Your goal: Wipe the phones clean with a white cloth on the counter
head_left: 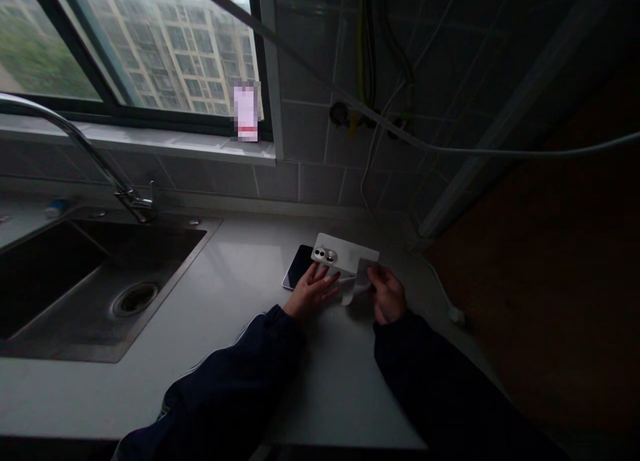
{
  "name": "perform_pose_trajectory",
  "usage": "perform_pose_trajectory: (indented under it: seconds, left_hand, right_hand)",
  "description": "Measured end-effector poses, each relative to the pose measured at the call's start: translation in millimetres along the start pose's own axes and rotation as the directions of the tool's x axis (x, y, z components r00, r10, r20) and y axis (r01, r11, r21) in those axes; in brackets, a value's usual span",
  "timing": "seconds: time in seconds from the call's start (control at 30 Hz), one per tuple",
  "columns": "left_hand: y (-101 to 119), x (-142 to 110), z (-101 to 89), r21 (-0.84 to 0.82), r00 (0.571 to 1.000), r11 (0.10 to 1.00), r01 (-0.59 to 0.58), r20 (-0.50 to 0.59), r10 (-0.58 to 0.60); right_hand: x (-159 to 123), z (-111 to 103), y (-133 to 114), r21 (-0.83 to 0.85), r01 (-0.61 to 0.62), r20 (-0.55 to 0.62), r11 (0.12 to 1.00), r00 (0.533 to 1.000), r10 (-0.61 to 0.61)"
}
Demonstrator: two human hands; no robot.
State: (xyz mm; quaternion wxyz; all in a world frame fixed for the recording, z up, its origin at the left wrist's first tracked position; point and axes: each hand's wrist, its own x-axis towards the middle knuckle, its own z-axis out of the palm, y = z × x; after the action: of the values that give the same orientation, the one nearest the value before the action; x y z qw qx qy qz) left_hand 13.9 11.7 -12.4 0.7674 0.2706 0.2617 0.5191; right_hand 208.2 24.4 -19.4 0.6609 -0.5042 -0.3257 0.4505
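A silver phone [345, 254] lies face down on the pale counter [240, 341], its camera lenses toward the left. A second, dark phone [298, 266] lies screen up just left of it, partly under it. My left hand [313, 291] rests with fingers stretched flat on the silver phone's near edge. My right hand [389, 294] pinches a thin clear film [356, 286] that curls off the silver phone's near right side. Both sleeves are dark.
A steel sink [100, 294] with a curved tap [75, 144] fills the left. A window [135, 47] with a sill runs behind it. Tiled wall with cables [370, 81] stands behind the phones. A white cord [440, 287] trails along the counter's right edge by a dark wooden surface.
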Motion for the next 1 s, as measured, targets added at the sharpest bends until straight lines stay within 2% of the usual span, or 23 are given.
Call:
perform_pose_trajectory:
  seconds: [0.07, 0.17, 0.27, 0.37, 0.47, 0.57, 0.63, 0.7, 0.77, 0.87, 1.0]
  left_hand:
    - [-2, 1, -2.8, 0.08, 1.0, 0.996, -0.025, 0.0, 0.025]
    - [-5, 1, -5.7, 0.285, 0.993, 0.952, -0.116, -0.003, 0.122]
    - [-6, -2, -5.2, 0.409, 0.958, 0.867, -0.285, 0.144, 0.247]
    - [-6, -3, -4.0, 0.44, 0.912, 0.802, -0.405, 0.255, 0.321]
    - [-4, -2, -4.6, 0.47, 0.874, 0.738, -0.485, 0.285, 0.393]
    - [0, 1, -6.5, 0.515, 0.857, 0.686, -0.514, 0.287, 0.427]
    - [3, 4, -8.3, 0.526, 0.86, 0.681, -0.51, 0.298, 0.414]
    - [5, 5, -10.8, 0.506, 0.882, 0.723, -0.47, 0.309, 0.357]
    - [3, 6, -13.4, 0.433, 0.914, 0.814, -0.388, 0.297, 0.278]
    - [-2, 5, -15.4, 0.237, 0.951, 0.943, -0.232, 0.259, 0.169]
    - [-9, 0, -11.1, 0.094, 0.969, 0.995, -0.034, 0.247, 0.01]
  right_hand:
    - [-2, 1, 0, 0.037, -0.109, 0.046, 0.993, 0.993, 0.107]
    - [-11, 6, -2, 0.061, -0.266, 0.151, 0.962, 0.955, 0.255]
    - [-20, 10, -7, 0.059, -0.374, 0.25, 0.926, 0.903, 0.349]
    - [-24, 12, -12, 0.054, -0.431, 0.307, 0.901, 0.865, 0.396]
    - [-25, 13, -15, 0.042, -0.461, 0.327, 0.886, 0.845, 0.424]
    - [-25, 13, -14, 0.042, -0.455, 0.305, 0.889, 0.854, 0.422]
    - [-24, 13, -13, 0.054, -0.427, 0.263, 0.903, 0.878, 0.4]
    - [-21, 10, -12, 0.072, -0.383, 0.199, 0.921, 0.91, 0.363]
    - [-15, 7, -14, 0.089, -0.331, 0.123, 0.939, 0.939, 0.32]
    - [-6, 2, -21, 0.117, -0.22, 0.033, 0.968, 0.975, 0.218]
    - [-4, 3, -30, 0.121, -0.02, -0.027, 0.992, 0.999, 0.024]
